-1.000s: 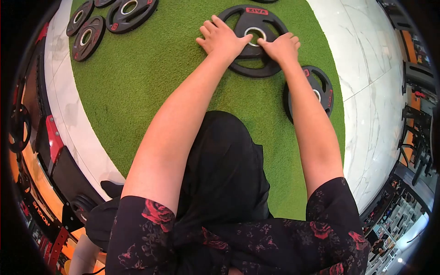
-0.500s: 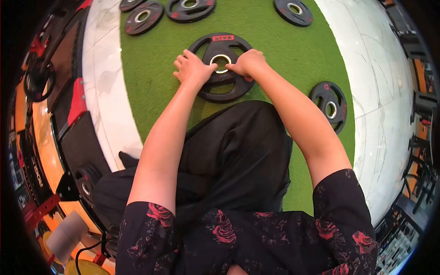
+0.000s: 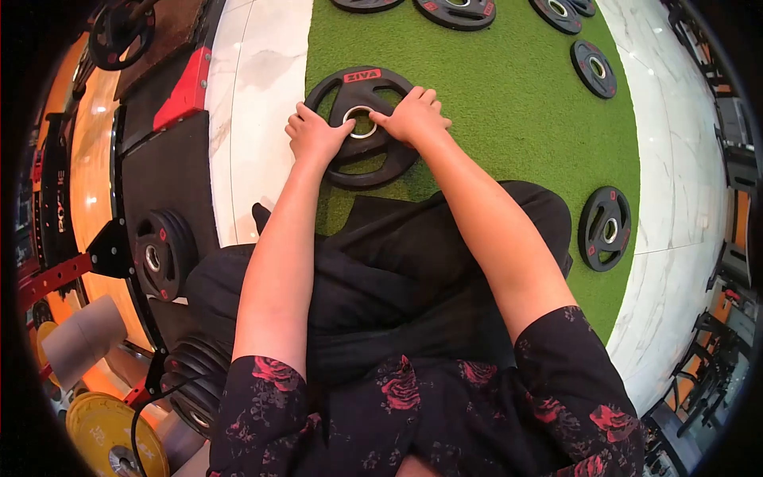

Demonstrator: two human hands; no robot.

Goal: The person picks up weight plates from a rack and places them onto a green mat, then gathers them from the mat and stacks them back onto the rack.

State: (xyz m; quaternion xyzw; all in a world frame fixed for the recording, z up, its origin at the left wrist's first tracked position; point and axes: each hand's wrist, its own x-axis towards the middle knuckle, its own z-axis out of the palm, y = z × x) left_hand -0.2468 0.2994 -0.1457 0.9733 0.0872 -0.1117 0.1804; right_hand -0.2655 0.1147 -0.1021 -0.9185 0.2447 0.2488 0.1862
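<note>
A black three-spoke weight plate (image 3: 354,95) with a red ZIVA label and a metal-ringed centre hole lies at the left edge of the green turf. My left hand (image 3: 315,140) grips its left side, the thumb at the ring and the fingers over the outer rim. On the right part of the same plate, my right hand (image 3: 413,118) has its thumb at the ring, with the other fingers bent over the rim. Parts of the fingers' undersides are hidden. My crossed legs (image 3: 397,278) in black trousers are just below the plate.
More weight plates lie on the turf (image 3: 501,103): one at the right (image 3: 588,230), another at the upper right (image 3: 584,67), several along the top. Stacked black plates (image 3: 163,254) and a yellow plate (image 3: 99,429) stand at the left beside a rack's red beam (image 3: 56,278).
My hands and the plate have shifted left across the turf to its edge. The label now reads upright; before, it looked inverted. The camera view has also shifted.
</note>
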